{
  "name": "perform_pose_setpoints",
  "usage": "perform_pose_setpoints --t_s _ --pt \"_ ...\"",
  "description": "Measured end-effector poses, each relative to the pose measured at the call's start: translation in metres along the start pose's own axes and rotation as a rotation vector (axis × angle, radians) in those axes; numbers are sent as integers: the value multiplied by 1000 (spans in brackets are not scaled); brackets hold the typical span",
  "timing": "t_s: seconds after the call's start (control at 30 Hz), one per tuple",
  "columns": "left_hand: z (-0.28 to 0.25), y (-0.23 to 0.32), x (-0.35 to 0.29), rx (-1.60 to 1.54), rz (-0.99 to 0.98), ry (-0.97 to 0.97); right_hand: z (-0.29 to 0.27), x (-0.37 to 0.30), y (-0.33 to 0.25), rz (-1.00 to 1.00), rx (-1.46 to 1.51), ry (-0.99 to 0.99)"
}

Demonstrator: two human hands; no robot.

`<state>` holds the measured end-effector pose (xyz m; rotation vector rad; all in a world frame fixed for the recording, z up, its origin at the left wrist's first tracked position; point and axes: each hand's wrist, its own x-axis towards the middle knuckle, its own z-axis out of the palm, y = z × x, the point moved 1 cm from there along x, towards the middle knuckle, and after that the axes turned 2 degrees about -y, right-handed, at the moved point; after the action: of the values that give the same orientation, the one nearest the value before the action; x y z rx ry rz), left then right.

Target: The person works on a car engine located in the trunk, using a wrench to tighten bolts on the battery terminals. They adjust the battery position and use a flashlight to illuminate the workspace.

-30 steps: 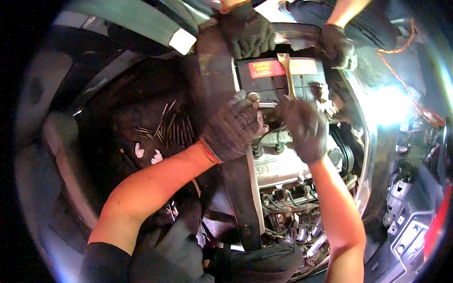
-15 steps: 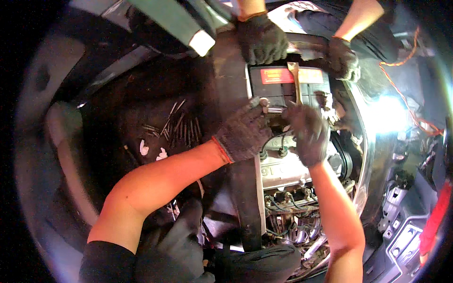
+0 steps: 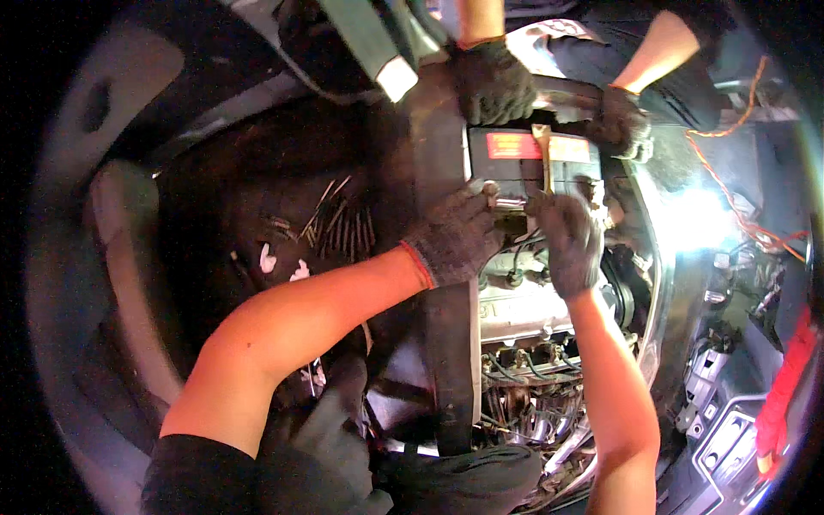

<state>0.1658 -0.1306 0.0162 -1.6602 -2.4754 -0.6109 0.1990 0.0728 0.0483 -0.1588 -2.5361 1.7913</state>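
Note:
My right hand (image 3: pixel 570 240), in a dark knit glove, is closed round the lower part of an open-end wrench (image 3: pixel 545 154). The wrench's jaw points away from me, over the top of a black battery (image 3: pixel 506 176) with red labels. My left hand (image 3: pixel 459 232), gloved alike, rests at the battery's near left edge. Its fingers are bent round something small beside a metal piece (image 3: pixel 511 203); what they grip is hidden. Below both hands lies an engine with a silver cover (image 3: pixel 524 311) and dark cables.
Across the battery, a co-worker's gloved hands (image 3: pixel 496 84) (image 3: pixel 625 124) rest on the bay's far edge. Several loose tools (image 3: pixel 343 225) and white scraps (image 3: pixel 268 257) lie on the dark floor at left. A bright lamp (image 3: pixel 699 219) and an orange cord (image 3: pixel 721 184) are at right.
The whole view has shifted slightly. My right hand, blurred before, now shows sharper, with the wrench still in it. My left hand keeps its place at the battery's edge.

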Motion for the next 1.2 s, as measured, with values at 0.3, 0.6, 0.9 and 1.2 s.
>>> perform_pose_setpoints --t_s 0.3,0.6,0.9,1.2 --pt "3 4 9 55 35 40 -2 110 -8 -2 -985 -228" --pt "6 5 7 43 -8 65 0 -27 10 -200 -62 68" --pt "0 11 33 40 61 -79 -22 98 35 150 -838 -12" --pt "5 7 8 65 7 75 -1 -3 -1 2 -149 126"
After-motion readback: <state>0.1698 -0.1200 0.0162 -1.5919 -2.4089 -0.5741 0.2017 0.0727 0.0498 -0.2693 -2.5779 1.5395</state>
